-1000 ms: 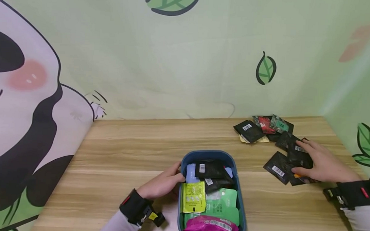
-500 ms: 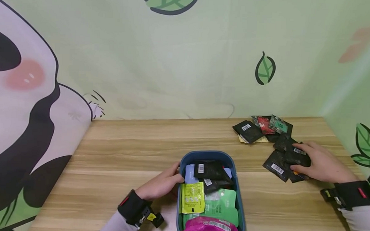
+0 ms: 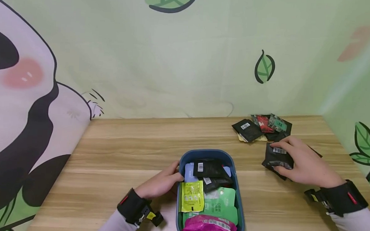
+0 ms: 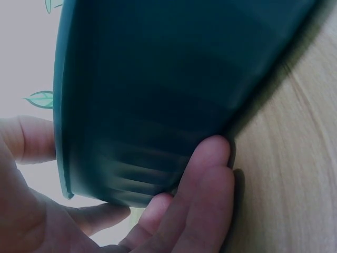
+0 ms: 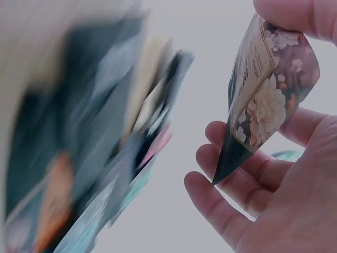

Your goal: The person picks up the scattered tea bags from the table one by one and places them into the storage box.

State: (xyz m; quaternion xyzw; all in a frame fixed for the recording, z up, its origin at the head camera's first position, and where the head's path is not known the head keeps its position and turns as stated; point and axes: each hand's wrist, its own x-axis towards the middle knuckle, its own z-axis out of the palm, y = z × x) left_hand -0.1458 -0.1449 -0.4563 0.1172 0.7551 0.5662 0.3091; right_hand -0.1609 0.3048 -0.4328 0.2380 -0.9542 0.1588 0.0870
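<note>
My left hand (image 3: 158, 184) grips the rim of a dark blue plastic bin (image 3: 208, 153); the left wrist view shows fingers (image 4: 208, 195) against its outer wall. Packed inside are black sachets (image 3: 212, 169), a yellow sachet (image 3: 192, 196), a green packet (image 3: 229, 197) and a magenta packet (image 3: 210, 227). At the right, my right hand (image 3: 305, 164) pinches a black sachet (image 3: 276, 160) between thumb and fingers. Its flower-printed side (image 5: 268, 105) faces the right wrist camera. More black sachets lie partly hidden beneath that hand.
Behind the right hand lies a pile of flat packets: a black sachet with a barcode (image 3: 248, 130), a red one (image 3: 264, 123) and a green one (image 3: 277, 122). The wooden table (image 3: 135, 144) meets a printed backdrop (image 3: 189, 71) at its far edge.
My right hand has moved left and lifted the black sachet it pinches over the loose ones. The left hand stays at the bin.
</note>
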